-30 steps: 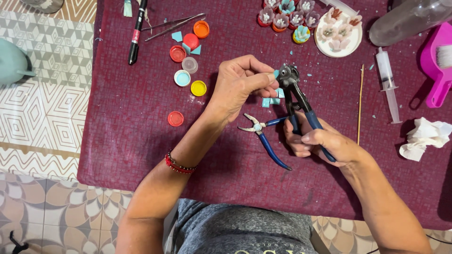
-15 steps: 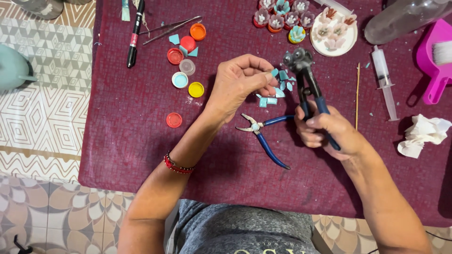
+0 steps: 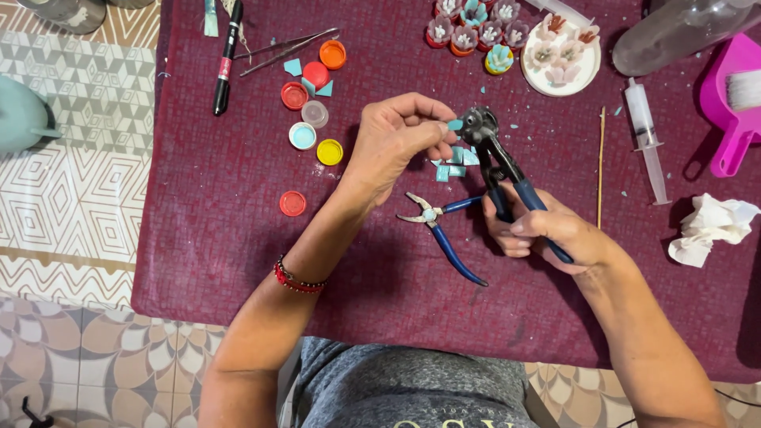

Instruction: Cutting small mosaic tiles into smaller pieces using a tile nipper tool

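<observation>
Two hands snip a small teal chip with nippers over a maroon table.

The left hand (image 3: pixel 396 143) pinches the teal chip (image 3: pixel 455 124) between its fingertips, right at the head of the nippers (image 3: pixel 495 158), near the middle of the table (image 3: pixel 222 238). The right hand (image 3: pixel 547 231) is closed around the nippers' blue handles. More teal pieces (image 3: pixel 453 162) lie just under the chip, and small blue pliers (image 3: pixel 440 226) rest between the hands. Bottle caps (image 3: pixel 313 115) sit toward the far left corner, a syringe (image 3: pixel 646 139) toward the right edge.
</observation>
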